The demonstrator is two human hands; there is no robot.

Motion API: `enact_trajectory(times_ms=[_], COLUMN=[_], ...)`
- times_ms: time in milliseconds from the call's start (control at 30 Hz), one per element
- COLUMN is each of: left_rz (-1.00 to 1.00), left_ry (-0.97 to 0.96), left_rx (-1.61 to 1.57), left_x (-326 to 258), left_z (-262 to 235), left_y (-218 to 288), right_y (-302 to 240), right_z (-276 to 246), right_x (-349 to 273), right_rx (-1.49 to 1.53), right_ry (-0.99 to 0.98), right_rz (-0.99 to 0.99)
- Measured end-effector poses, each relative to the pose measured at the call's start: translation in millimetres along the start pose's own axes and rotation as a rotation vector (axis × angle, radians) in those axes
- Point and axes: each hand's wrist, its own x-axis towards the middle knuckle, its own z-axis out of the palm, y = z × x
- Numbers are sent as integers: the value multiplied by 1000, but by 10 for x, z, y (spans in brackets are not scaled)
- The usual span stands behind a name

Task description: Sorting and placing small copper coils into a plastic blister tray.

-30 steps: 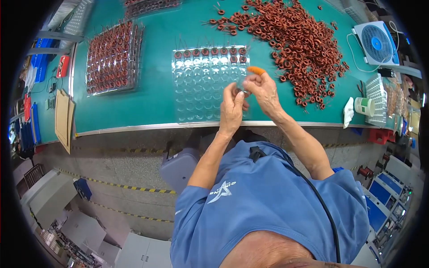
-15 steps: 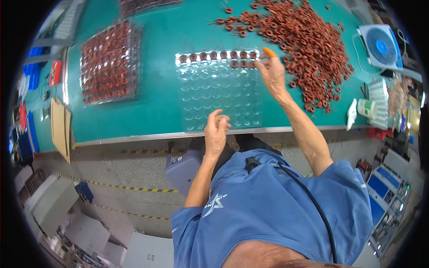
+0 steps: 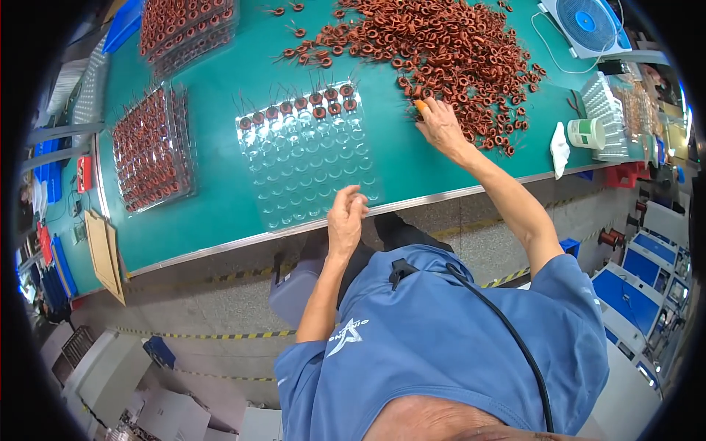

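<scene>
A clear plastic tray (image 3: 305, 173) with rows of round pockets lies on the green table. Small reddish-brown ring coils (image 3: 286, 108) with thin wire leads fill its far row, and a few more sit at the right of the second row. By the tray's near right corner, my left hand (image 3: 344, 224) hovers with loosely bent fingers and nothing visible in them. My right hand (image 3: 443, 131), an orange cover on one finger, reaches to the left edge of a big heap of loose coils (image 3: 441, 44). Its thumb and finger are apart; no held coil shows.
Stacked trays of coils (image 3: 151, 151) stand at the left, with another stack (image 3: 187, 33) behind. A blue fan (image 3: 585, 20) is at the far right, near a white tub (image 3: 587, 134) and a crumpled white tissue (image 3: 560, 151). Brown cardboard (image 3: 104, 253) leans at the left table edge.
My right hand has left the tray's right side and moved to the heap. My left hand stays by the tray's near edge, and the whole view has turned somewhat.
</scene>
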Motion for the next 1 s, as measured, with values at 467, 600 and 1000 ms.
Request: enact_trajectory(times_ms=[467,600,1000], left_rz=[5,31,502], left_ry=[-57,-45,-81], left_rx=[-85,-52,317], left_x=[177,306,964], left_z=[803,913,1743], left_y=[-65,-139,49], right_y=[-213,-98,117], right_z=[89,21,-194], right_x=[-277,-240,-424], right_rx=[34,351,1274], right_ry=[-36,153,273], right_rz=[-49,31,843])
